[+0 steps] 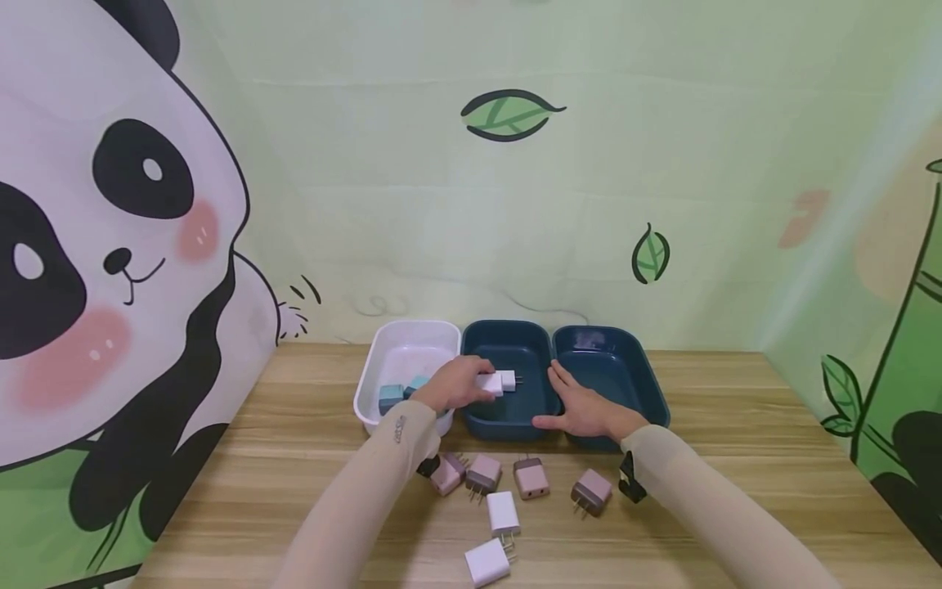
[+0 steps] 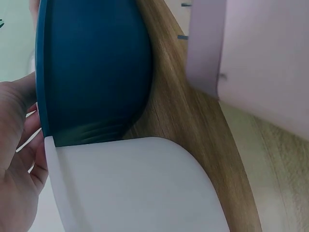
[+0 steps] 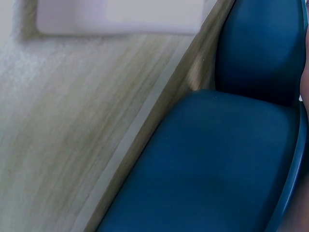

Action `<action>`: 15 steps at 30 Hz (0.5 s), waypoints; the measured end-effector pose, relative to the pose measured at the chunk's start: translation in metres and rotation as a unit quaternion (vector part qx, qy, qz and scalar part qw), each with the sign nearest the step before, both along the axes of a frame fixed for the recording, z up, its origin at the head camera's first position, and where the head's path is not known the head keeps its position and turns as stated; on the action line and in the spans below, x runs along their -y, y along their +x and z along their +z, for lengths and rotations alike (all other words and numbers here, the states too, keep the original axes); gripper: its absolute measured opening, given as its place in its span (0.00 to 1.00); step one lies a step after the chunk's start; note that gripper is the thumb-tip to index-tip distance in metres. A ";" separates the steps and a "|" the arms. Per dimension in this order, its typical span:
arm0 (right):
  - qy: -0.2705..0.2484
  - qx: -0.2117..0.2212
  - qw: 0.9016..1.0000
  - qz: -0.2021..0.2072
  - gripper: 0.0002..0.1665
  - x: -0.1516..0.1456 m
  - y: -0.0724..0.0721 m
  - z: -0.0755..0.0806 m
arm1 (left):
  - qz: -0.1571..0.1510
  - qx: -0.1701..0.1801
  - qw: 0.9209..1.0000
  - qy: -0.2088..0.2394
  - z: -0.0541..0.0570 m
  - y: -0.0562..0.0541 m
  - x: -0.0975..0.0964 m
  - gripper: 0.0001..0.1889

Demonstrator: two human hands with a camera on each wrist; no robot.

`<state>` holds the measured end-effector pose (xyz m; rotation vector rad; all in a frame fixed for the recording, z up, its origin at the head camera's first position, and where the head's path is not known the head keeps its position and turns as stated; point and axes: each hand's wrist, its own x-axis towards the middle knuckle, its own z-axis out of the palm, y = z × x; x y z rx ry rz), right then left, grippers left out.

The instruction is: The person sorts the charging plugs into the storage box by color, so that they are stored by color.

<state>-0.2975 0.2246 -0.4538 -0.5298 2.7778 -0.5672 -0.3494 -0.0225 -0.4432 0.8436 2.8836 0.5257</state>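
Note:
My left hand (image 1: 458, 383) reaches over the middle dark blue bin (image 1: 508, 429), thumb and fingers around a white plug-in charger (image 1: 489, 384). A second white charger (image 1: 508, 379), prongs to the right, lies against it. In the left wrist view, the left hand (image 2: 19, 150) is partly hidden behind the bin rims. My right hand (image 1: 585, 409) has its fingers spread over the adjoining rims of the middle bin and the right dark blue bin (image 1: 609, 352); nothing shows in its grasp. Only a sliver of that hand appears in the right wrist view.
Left of these stands a white bin (image 1: 368, 393) with teal chargers (image 1: 391, 397) inside. On the wooden table (image 1: 706, 491) in front lie several pink chargers (image 1: 531, 478) and two white chargers, one upper (image 1: 504, 513) and one lower (image 1: 487, 563). A printed cloth (image 1: 412, 204) hangs behind.

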 end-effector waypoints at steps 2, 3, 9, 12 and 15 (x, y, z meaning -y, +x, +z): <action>0.000 -0.002 1.000 0.000 0.63 0.000 0.000 0.000 | 0.000 0.000 1.000 0.000 -0.001 -0.001 0.000 0.24; 0.000 -0.003 1.000 0.001 0.63 0.000 0.000 0.000 | -0.001 0.000 1.000 -0.001 -0.001 -0.002 -0.001 0.24; -0.001 -0.001 1.000 0.001 0.63 0.001 0.002 0.002 | 0.004 0.001 1.000 -0.001 -0.003 -0.004 -0.002 0.24; -0.002 0.003 1.000 -0.001 0.64 0.001 0.002 0.004 | 0.008 0.001 1.000 -0.003 -0.004 -0.004 -0.002 0.23; 0.000 0.003 1.000 0.000 0.64 0.001 0.003 0.005 | 0.008 -0.001 1.000 -0.003 -0.004 -0.004 -0.003 0.23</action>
